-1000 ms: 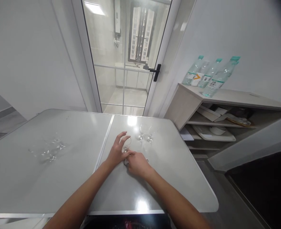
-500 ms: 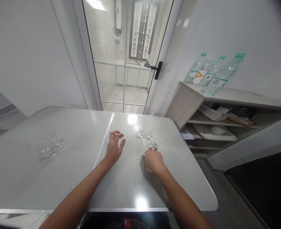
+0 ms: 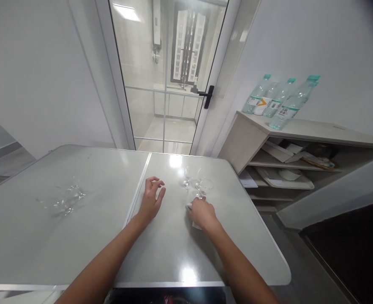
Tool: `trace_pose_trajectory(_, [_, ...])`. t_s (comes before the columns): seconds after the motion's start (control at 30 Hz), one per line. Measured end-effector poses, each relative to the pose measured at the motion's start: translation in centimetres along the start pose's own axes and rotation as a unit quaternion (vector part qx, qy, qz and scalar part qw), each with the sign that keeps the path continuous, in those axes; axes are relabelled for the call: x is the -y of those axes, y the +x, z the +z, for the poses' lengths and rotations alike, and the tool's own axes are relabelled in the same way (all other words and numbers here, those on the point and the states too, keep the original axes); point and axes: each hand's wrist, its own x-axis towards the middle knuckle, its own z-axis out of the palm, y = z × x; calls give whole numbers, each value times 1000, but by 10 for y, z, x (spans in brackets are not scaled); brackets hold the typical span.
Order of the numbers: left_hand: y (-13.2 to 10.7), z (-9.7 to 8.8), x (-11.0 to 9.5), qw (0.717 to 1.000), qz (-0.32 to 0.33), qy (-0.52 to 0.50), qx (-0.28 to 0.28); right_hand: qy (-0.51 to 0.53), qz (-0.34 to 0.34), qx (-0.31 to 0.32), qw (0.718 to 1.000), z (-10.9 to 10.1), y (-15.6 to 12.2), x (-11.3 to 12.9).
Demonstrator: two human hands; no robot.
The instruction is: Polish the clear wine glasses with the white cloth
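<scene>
Grips wine glass [image 3: 204,185] low, at stem and foot, with right hand [image 3: 202,213], fingers clenched round it, scrap of white cloth [image 3: 196,225] pinched under palm. Sits on right half of grey table [image 3: 173,249], just right of frame centre. Cannot tell whether foot is down on tabletop or just off it. Points mouth up, long axis vertical, perhaps leaning a little toward frame top. Probably held low to keep fingers off the bowl and steady a top-heavy shape.

Stands just beside two more wine glasses [image 3: 187,174], slightly further up frame, upright too, near but apparently not touching.

Rests left hand [image 3: 150,199] on table by centre seam [image 3: 138,192], left of the held glass and apart from it, fingers released, loosely curled, grasping nothing. Likely parked there as a brace.

Shows cluster of clear glassware [image 3: 66,198] at left of frame on other table half, well apart from both hands. Shows glass door [image 3: 164,84] at top centre, and shelf unit [image 3: 300,131] at right with water bottles [image 3: 281,101] on top.
</scene>
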Motion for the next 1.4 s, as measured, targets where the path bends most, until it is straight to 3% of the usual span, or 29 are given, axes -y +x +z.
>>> trace_pose_trajectory(0.1, [1,1,-1,999,-9,-25,28,12,-4,-36,999,-5,-8,6])
trace_pose_trajectory(0.2, [2,0,-3,985,-55,-100,127,121,-78,-105,984,-4,-7,16])
trace_pose_trajectory(0.27, [3,-1,-5,960,-92,-174,198,273,-169,-134,938,2,-2,23])
trace_pose_trajectory(0.33, [2,-1,-8,937,-102,-227,244,411,-183,-175,876,9,6,29])
trace_pose_trajectory(0.4, [2,0,-8,931,-101,-240,256,508,-182,-177,823,16,14,31])
trace_pose_trajectory(0.53, [4,4,-2,948,-143,-227,171,620,-162,-146,754,26,25,30])
trace_pose_trajectory(0.73, [12,-12,3,964,-176,-188,71,695,-180,-69,693,31,29,27])
trace_pose_trajectory(0.9, [21,-21,12,965,-196,-171,21,816,-149,42,557,38,33,30])
trace_pose_trajectory(0.97, [25,-28,17,975,-189,-114,-22,838,-130,50,527,41,36,32])
trace_pose_trajectory(1.07, [35,-52,22,977,-159,79,-118,848,-119,59,513,45,39,33])
trace_pose_trajectory(1.13, [41,-77,25,942,-168,217,-193,846,-120,64,515,46,41,34])
trace_pose_trajectory(1.2, [45,-102,29,899,-206,294,-250,845,-122,67,516,47,41,35])
trace_pose_trajectory(1.27, [46,-122,34,867,-247,332,-277,844,-125,68,517,48,42,35])
trace_pose_trajectory(1.4, [45,-139,46,842,-304,354,-272,839,-133,68,524,50,43,35])
